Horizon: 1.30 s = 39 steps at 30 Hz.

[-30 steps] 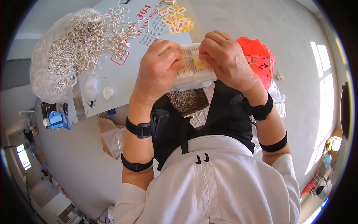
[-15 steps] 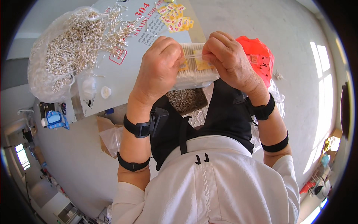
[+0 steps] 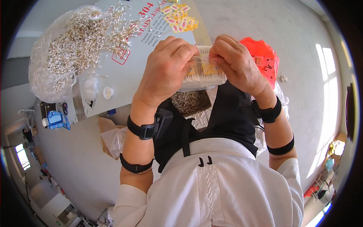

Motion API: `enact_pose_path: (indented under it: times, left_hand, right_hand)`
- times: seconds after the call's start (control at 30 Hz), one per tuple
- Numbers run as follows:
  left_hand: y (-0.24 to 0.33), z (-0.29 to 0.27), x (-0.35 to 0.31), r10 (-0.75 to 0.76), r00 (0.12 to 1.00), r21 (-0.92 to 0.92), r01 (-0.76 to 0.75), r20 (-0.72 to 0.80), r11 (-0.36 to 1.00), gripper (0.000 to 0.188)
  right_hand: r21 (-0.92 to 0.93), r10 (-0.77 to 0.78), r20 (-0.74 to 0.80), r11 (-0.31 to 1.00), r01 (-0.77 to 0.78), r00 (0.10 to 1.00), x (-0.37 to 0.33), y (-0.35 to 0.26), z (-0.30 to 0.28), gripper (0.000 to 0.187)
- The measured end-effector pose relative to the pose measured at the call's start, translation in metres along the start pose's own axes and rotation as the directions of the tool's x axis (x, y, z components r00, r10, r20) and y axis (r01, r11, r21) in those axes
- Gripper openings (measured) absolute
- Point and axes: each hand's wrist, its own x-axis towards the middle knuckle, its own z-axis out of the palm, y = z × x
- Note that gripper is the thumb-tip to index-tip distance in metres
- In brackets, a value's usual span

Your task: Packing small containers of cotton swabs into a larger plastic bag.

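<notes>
A clear plastic bag packed with rows of cotton swabs [image 3: 204, 78] is at the table's near right corner, above my lap, with yellow labels showing through its top. My left hand [image 3: 168, 68] is closed, its fingers pinching a twisted translucent strand of the bag from the left. From the right, my right hand [image 3: 237, 63] pinches the other side of that strand with thumb and forefinger. The strand spans the short gap between my hands, over the swabs. Fingertips of my left hand are partly hidden.
A big clear bag of loose cotton swabs [image 3: 72, 45] spills across the table [image 3: 132, 79]. Yellow label cards [image 3: 180, 18] lie at the far edge. Below my hands is a box of swabs [image 3: 191, 103]. A red plastic bag [image 3: 266, 62] is on the right.
Both hands have shifted slightly right with the bag. My left hand has come closer to my right hand and rolled inward, so the gap between them is smaller.
</notes>
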Motion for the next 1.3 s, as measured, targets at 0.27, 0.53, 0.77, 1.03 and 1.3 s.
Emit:
enact_pose_path:
  times: [0.27,0.53,0.77,1.03,1.3]
  left_hand:
    - [-0.001,-0.001,0.007,0.088,0.995,0.043,-0.090,0.041,0.995,0.021]
    - [0.000,0.003,0.004,0.128,0.988,0.076,-0.134,0.082,0.988,0.022]
    - [0.006,-0.001,0.002,0.001,0.997,-0.027,0.001,0.073,1.000,0.025]
    - [0.023,-0.009,0.009,-0.261,0.946,0.027,0.261,0.193,0.965,0.021]
    - [0.018,0.003,0.002,-0.194,0.979,-0.073,0.199,0.066,0.977,0.023]
  right_hand:
    - [0.011,0.001,-0.011,1.000,-0.001,1.000,0.000,0.006,-0.003,0.014]
    - [0.007,-0.002,-0.012,1.000,0.002,1.000,-0.002,0.005,-0.002,0.015]
    - [0.037,0.012,-0.027,0.999,-0.011,1.000,-0.004,0.004,-0.002,0.014]
    - [0.043,0.001,-0.012,0.999,-0.001,1.000,-0.004,0.004,0.001,0.014]
    - [0.058,0.023,-0.023,0.998,-0.022,0.999,-0.005,0.003,-0.001,0.014]
